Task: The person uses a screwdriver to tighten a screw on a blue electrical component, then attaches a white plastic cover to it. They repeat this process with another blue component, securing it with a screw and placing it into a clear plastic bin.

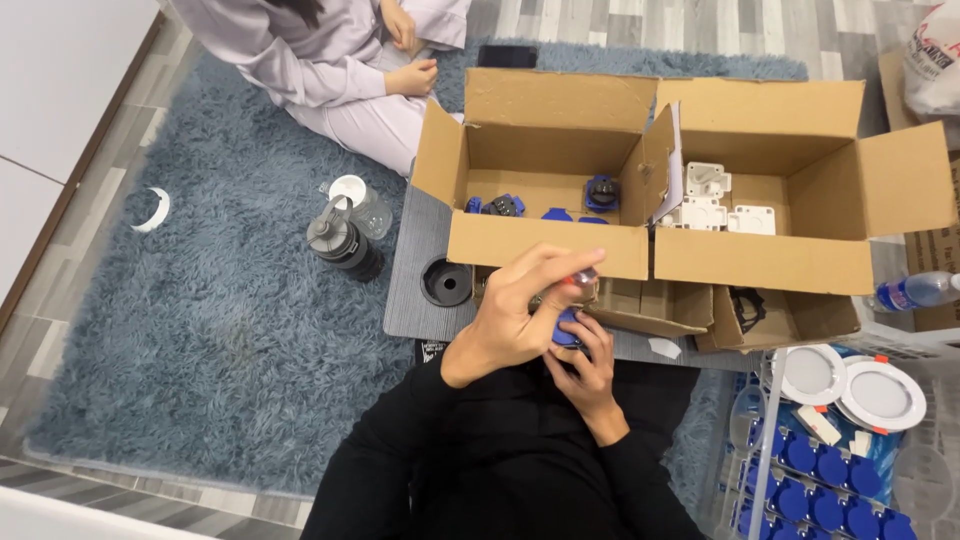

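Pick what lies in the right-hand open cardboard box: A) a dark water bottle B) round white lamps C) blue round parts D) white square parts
D: the right-hand box holds white square parts on its floor, while the blue round parts sit in the left-hand box.

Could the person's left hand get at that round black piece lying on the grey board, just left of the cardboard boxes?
Probably yes. The round black piece lies uncovered on the grey board, close beside the left hand, with nothing between them. But that hand is busy: together with the right hand it holds a small blue part.
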